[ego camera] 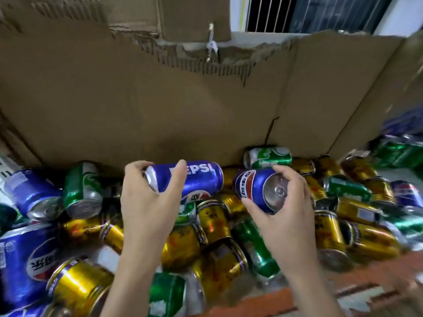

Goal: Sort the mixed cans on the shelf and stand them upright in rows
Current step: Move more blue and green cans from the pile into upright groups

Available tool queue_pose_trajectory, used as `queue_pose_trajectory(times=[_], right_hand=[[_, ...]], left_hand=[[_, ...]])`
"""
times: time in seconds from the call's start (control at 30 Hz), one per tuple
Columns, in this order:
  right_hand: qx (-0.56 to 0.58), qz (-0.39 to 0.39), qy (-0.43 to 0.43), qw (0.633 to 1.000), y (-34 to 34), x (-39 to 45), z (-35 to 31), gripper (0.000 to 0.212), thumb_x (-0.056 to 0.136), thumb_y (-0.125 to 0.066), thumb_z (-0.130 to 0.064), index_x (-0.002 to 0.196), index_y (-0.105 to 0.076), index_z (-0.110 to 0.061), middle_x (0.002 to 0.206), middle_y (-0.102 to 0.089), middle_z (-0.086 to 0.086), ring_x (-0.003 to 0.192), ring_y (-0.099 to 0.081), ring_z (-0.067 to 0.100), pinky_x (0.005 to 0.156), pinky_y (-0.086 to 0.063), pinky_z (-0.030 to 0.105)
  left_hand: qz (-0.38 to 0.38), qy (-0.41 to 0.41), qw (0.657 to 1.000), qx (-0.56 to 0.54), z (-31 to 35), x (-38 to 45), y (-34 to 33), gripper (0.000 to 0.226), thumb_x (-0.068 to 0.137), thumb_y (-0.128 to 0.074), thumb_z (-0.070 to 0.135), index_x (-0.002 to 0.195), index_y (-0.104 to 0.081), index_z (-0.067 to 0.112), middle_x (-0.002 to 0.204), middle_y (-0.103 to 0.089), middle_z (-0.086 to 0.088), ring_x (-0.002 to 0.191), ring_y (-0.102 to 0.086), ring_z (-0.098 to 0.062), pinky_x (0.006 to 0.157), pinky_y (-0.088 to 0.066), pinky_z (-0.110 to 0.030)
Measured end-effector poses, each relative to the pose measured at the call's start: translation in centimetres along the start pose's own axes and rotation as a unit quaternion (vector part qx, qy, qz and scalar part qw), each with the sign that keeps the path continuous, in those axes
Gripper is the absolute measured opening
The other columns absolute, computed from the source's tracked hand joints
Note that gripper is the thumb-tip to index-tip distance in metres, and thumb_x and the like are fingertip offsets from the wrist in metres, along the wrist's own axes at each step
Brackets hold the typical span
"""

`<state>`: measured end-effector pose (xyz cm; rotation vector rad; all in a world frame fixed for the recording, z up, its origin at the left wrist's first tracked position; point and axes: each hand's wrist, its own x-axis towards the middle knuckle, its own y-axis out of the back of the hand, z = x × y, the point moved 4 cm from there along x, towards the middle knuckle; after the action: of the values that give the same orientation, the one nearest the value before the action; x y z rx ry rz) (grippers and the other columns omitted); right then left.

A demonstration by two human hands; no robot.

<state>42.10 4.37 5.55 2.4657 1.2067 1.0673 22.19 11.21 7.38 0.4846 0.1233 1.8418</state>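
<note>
While both hands work above the heap, the left hand (146, 202) curls its fingers and thumb round a tall blue Pepsi can (194, 179), which lies on its side with its long axis running left to right and its silver end toward the left. The right hand (283, 213) grips a shorter blue Pepsi can (254, 188), tilted so that its silver end faces the camera and its axis points away toward the back wall; the fingers wrap over that end and the thumb presses the lower side. These 2 cans are held just above the pile, near each other but apart.

Beneath them a jumble of gold cans (212, 218), green cans (82, 188) and more blue cans (32, 191) lies tipped in all directions. A torn cardboard wall (160, 99) closes the back and right side of the shelf. An orange shelf edge (274, 298) shows at the lower right, blurred. Above the cardboard, a barred window (309, 12) is visible.
</note>
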Motion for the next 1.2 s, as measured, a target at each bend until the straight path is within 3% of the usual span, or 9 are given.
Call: queue_pose_trajectory(times=[0.1,0.23,0.37,0.57,0.77,0.83,0.9,1.03,1.2], right_hand=[[-0.025,-0.001,0.0,1.0,6.7,-1.2,3.2,0.071,0.065,-0.083,-0.015,0.116,-0.036,-0.033,0.12,-0.039,-0.008,0.107,-0.038,-0.002,0.079,-0.032,-0.008],[-0.074,0.009,-0.016,0.997,16.6,-3.5,9.4,0.072,0.064,-0.084,-0.018,0.114,-0.036,-0.039,0.12,-0.043,-0.008,0.109,-0.043,0.007,0.079,-0.035,-0.004],[-0.13,0.052,-0.018,0.99,26.3,-6.2,15.8,0.072,0.059,-0.086,-0.009,0.116,-0.045,-0.025,0.113,-0.046,-0.005,0.097,-0.041,-0.002,0.081,-0.028,-0.006],[-0.164,0.127,-0.049,0.977,38.3,-9.3,22.5,0.069,0.064,-0.081,-0.012,0.117,-0.042,-0.031,0.113,-0.037,-0.022,0.105,-0.053,0.023,0.087,-0.045,0.032],[-0.187,0.178,-0.086,0.962,45.4,-10.3,28.5,0.077,0.06,-0.085,-0.006,0.118,-0.042,-0.032,0.115,-0.036,-0.021,0.109,-0.05,0.021,0.09,-0.048,0.04],[-0.189,0.189,-0.099,0.959,47.2,-10.3,30.6,0.076,0.061,-0.085,-0.007,0.118,-0.042,-0.032,0.116,-0.04,-0.014,0.108,-0.046,0.011,0.091,-0.045,0.026],[-0.188,0.195,-0.109,0.956,49.1,-9.9,32.8,0.075,0.062,-0.085,-0.008,0.118,-0.042,-0.033,0.116,-0.04,-0.016,0.107,-0.044,0.006,0.088,-0.04,0.013],[-0.206,0.208,-0.125,0.948,53.0,-7.9,38.1,0.076,0.061,-0.085,-0.007,0.116,-0.041,-0.033,0.116,-0.041,-0.013,0.105,-0.044,0.006,0.084,-0.041,0.019],[-0.224,0.193,-0.136,0.946,58.6,-3.1,46.2,0.075,0.06,-0.085,-0.005,0.118,-0.044,-0.029,0.116,-0.045,-0.008,0.103,-0.045,0.008,0.086,-0.036,0.011]], left_hand=[[-0.011,0.012,0.999,-0.05,2.2,-5.2,-4.2,0.039,0.077,-0.065,0.048,0.098,-0.047,0.02,0.083,-0.059,0.005,0.067,-0.055,0.005,0.054,-0.039,-0.005],[-0.072,0.011,0.995,-0.066,5.4,-13.5,-11.9,0.039,0.074,-0.066,0.052,0.095,-0.047,0.025,0.086,-0.061,-0.001,0.071,-0.059,-0.009,0.055,-0.043,-0.013],[-0.143,-0.015,0.987,-0.069,8.9,-22.0,-20.5,0.044,0.066,-0.067,0.064,0.09,-0.047,0.033,0.09,-0.062,-0.001,0.078,-0.063,-0.019,0.069,-0.054,-0.045],[-0.242,-0.083,0.965,-0.057,14.6,-32.4,-30.5,0.045,0.069,-0.072,0.046,0.102,-0.048,0.026,0.096,-0.059,-0.002,0.085,-0.059,-0.02,0.077,-0.05,-0.038],[-0.315,-0.123,0.938,-0.08,18.3,-37.7,-38.1,0.05,0.07,-0.072,0.045,0.109,-0.045,0.03,0.104,-0.053,0.002,0.089,-0.059,-0.018,0.078,-0.053,-0.044],[-0.33,-0.132,0.931,-0.081,19.2,-38.9,-40.8,0.049,0.07,-0.073,0.042,0.108,-0.045,0.03,0.104,-0.052,0.003,0.09,-0.057,-0.016,0.078,-0.052,-0.038],[-0.345,-0.142,0.924,-0.083,20.3,-40.2,-43.8,0.049,0.071,-0.075,0.038,0.108,-0.044,0.031,0.105,-0.05,0.004,0.09,-0.055,-0.009,0.072,-0.047,-0.019],[-0.362,-0.174,0.912,-0.085,22.4,-42.5,-50.7,0.05,0.071,-0.076,0.031,0.109,-0.042,0.03,0.106,-0.043,0.007,0.093,-0.05,-0.004,0.067,-0.038,0.001],[-0.348,-0.21,0.91,-0.08,25.8,-44.1,-61.7,0.051,0.071,-0.075,0.035,0.113,-0.048,0.021,0.109,-0.044,0.005,0.087,-0.04,0.003,0.075,-0.034,0.001]])
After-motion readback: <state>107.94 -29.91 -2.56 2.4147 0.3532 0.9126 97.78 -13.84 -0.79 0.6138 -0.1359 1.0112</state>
